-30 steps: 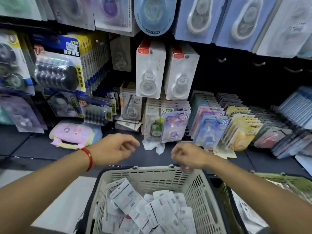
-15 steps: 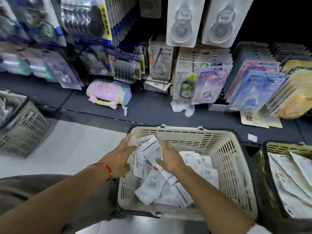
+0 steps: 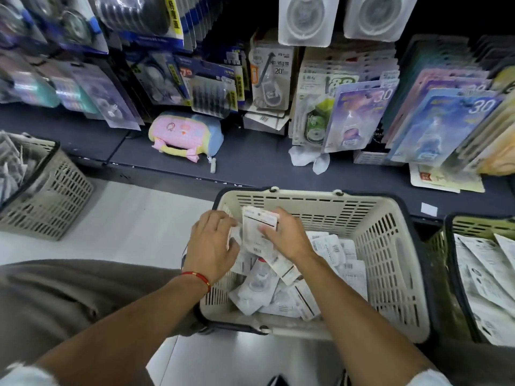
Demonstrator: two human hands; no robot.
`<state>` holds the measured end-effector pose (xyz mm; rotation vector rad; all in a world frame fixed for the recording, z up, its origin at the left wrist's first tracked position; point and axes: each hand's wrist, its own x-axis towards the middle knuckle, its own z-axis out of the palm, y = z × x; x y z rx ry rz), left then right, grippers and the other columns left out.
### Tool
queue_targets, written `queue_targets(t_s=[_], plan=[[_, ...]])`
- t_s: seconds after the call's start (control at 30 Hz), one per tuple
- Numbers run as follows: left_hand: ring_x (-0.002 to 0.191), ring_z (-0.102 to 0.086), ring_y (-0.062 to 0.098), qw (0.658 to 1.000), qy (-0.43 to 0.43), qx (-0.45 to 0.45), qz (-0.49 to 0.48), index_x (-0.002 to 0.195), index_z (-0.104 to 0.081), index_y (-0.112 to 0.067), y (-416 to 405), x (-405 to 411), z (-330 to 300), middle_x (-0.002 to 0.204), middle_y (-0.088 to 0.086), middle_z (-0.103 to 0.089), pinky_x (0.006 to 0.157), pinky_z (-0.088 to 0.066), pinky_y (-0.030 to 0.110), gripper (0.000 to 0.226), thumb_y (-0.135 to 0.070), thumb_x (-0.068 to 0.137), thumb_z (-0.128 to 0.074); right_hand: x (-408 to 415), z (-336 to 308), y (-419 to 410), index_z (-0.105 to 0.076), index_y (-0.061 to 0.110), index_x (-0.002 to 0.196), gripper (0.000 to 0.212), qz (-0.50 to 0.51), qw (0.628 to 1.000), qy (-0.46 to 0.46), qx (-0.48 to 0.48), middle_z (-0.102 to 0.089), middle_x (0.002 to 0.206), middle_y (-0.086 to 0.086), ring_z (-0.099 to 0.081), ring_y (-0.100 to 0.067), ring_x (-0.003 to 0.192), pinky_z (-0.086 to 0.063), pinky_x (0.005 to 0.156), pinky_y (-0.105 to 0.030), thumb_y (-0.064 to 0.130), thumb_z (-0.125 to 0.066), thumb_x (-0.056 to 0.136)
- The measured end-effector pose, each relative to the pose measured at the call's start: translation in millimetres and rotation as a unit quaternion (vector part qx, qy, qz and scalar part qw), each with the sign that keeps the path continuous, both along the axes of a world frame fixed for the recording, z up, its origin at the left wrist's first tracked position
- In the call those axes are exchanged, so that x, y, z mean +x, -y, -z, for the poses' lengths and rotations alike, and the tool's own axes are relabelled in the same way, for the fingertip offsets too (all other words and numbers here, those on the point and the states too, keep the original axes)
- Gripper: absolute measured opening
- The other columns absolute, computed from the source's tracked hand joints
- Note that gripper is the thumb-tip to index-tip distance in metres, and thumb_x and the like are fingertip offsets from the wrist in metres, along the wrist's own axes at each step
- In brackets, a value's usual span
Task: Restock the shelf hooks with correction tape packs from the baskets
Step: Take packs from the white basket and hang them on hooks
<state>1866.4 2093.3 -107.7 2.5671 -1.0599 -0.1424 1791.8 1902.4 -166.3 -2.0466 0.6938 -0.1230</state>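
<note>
shop shelf (image 3: pixel 250 162) — right hand (image 3: pixel 284 235) pinches packs (image 3: pixel 259 224), left hand (image 3: pixel 213 243) blurred

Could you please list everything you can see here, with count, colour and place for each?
middle basket: one, cream, on the floor by the shelf.
loose packs: many, white, inside the middle basket.
held packs: a small stack, white, lifted above the middle basket.
left basket: one, grey-beige, on the floor at left, holding pale packs.
right basket: one, greenish, at right edge, holding white packs.
pouch: one, pink, yellow and blue, on the dark shelf.
hanging packs: many, mixed colours, on the shelf hooks.
left hand: one, red wrist cord, touching the stack.
right hand: one, grip on the held packs.
</note>
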Motion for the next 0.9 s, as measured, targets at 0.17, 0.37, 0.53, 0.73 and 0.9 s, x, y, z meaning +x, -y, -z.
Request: queue_targets(t_s=[0.17, 0.37, 0.53, 0.73, 0.9], plan=[[0.139, -0.043, 0.008, 0.958, -0.259, -0.124, 0.018, 0.156, -0.037, -0.03, 33, -42, -3, 0.152, -0.011, -0.045, 0.113, -0.035, 0.018, 0.084, -0.041, 0.085, -0.08, -13, -52, 2, -0.073, 0.019, 0.104, 0.029, 0.069, 0.965, 0.08, 0.24, -0.08, 0.095, 0.001, -0.078, -0.017, 0.091, -0.065, 0.076, -0.034, 0.039, -0.084, 0.086], [0.107, -0.068, 0.016, 0.898, -0.343, -0.24, -0.134, 0.14, -0.051, -0.027, 36, -40, 5, 0.113, -0.009, -0.069, 0.084, -0.056, 0.021, 0.059, -0.008, 0.09, -0.077, -30, -56, 15, -0.077, 0.004, 0.108, 0.034, 0.035, 0.88, 0.083, 0.466, -0.078, 0.105, -0.019, -0.077, -0.034, 0.094, -0.065, 0.084, -0.048, 0.035, -0.069, 0.098], [0.105, -0.069, 0.019, 0.844, -0.435, -0.228, -0.214, 0.131, -0.053, -0.03, 23, -29, 17, 0.111, -0.005, -0.071, 0.086, -0.06, 0.037, 0.07, 0.005, 0.077, -0.082, -51, -6, 45, -0.07, 0.025, 0.127, 0.032, -0.139, 0.972, -0.177, -0.063, -0.07, 0.13, -0.002, -0.065, -0.024, 0.12, -0.053, 0.102, -0.042, 0.017, -0.072, 0.096], [0.109, -0.068, 0.015, 0.823, -0.469, -0.222, -0.233, 0.137, -0.056, -0.024, 12, -24, 34, 0.119, -0.003, -0.072, 0.082, -0.057, 0.031, 0.073, 0.005, 0.076, -0.083, -112, 59, 55, 0.003, 0.043, 0.166, 0.126, -0.422, 0.777, -0.374, -0.281, 0.034, 0.169, 0.009, 0.022, -0.021, 0.16, -0.004, 0.131, -0.055, 0.018, -0.088, 0.083], [0.107, -0.07, 0.013, 0.818, -0.486, -0.21, -0.224, 0.135, -0.056, -0.027, 11, -24, 42, 0.118, -0.005, -0.074, 0.078, -0.057, 0.029, 0.072, 0.002, 0.076, -0.085, -123, 60, 74, -0.01, 0.031, 0.169, 0.1, -0.32, 0.874, -0.312, -0.192, 0.01, 0.177, 0.007, 0.005, -0.016, 0.163, -0.017, 0.131, -0.047, 0.044, -0.075, 0.093]])
